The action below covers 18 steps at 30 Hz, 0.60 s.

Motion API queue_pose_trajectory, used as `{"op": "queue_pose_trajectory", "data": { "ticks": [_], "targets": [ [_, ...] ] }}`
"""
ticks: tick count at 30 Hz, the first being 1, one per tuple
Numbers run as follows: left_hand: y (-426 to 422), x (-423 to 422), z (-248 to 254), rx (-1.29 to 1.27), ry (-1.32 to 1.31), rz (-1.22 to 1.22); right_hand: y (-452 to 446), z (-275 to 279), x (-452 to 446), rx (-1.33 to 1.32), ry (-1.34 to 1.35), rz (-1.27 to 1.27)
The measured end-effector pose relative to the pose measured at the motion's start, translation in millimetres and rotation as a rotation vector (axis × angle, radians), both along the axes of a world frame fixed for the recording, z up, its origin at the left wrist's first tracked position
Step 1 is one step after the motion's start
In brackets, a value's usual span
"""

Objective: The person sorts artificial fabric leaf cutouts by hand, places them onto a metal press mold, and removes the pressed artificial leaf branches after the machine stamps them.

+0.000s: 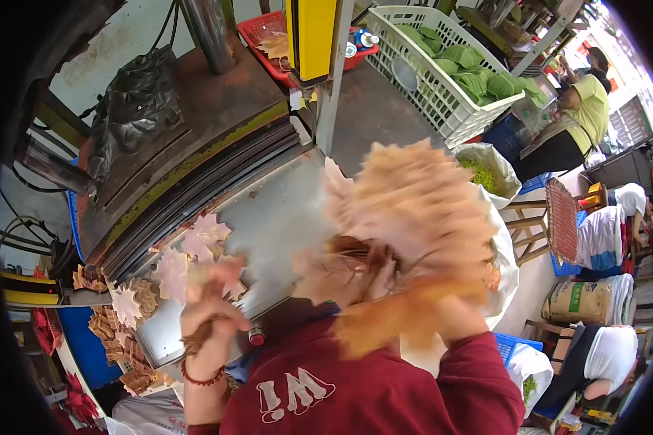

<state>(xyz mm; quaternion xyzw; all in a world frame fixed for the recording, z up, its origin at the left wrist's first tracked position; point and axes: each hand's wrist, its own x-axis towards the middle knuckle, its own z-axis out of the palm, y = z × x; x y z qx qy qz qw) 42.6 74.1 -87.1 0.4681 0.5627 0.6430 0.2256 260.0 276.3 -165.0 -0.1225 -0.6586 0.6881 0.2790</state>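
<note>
My right hand [461, 317], partly hidden, grips a large stack of artificial maple leaves [421, 210]. The leaves are pale pink to orange-brown, blurred by motion, with dark stems bunched at the middle. My left hand [214, 304] is over the left part of the metal tray [276, 210], beside loose pink maple leaves [204, 235]. Its fingers are smeared, and a brownish strip shows by the palm; I cannot tell whether it is held. A beaded bracelet [202, 378] circles the left wrist.
A heavy press [189, 138] stands behind the tray, with a yellow guard post [312, 40]. More brown leaves [120, 337] pile at the left. A white crate [457, 119] holds green leaves; a red basket [265, 29] sits behind the post. Other people work at the right.
</note>
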Motion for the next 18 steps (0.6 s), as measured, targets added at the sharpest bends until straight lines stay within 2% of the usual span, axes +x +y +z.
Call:
{"op": "queue_pose_trajectory", "data": {
  "ticks": [2,3,4,7,10,14,17,18],
  "targets": [
    [27.0,10.9,8.3,0.019,0.138,-0.155,-2.3,-6.3,-16.1,-0.311,0.305,-0.014],
    [36.7,16.7,14.4,0.013,0.344,-0.214,-7.7,-8.2,-21.6,-0.375,0.425,-0.035],
    [43.6,23.7,18.5,0.008,0.552,-0.272,-9.0,-6.6,-27.1,-0.384,0.491,-0.056],
    [55.5,49.8,16.3,-0.052,0.87,-0.582,-20.0,-6.9,-34.0,-0.375,0.619,-0.106],
    [61.5,71.6,1.9,0.03,0.897,-0.788,-25.0,-6.8,-35.6,-0.365,0.691,-0.129],
    [64.5,66.4,-2.2,0.009,0.823,-0.896,-26.6,-9.1,-39.2,-0.343,0.745,-0.143],
    [59.1,62.9,-8.4,0.085,0.588,-0.907,-28.4,-8.9,-40.1,-0.394,0.81,-0.116],
    [60.9,61.8,-6.4,0.145,0.487,-0.874,-28.6,-17.2,-38.2,-0.528,0.906,-0.041]
  ]
}}
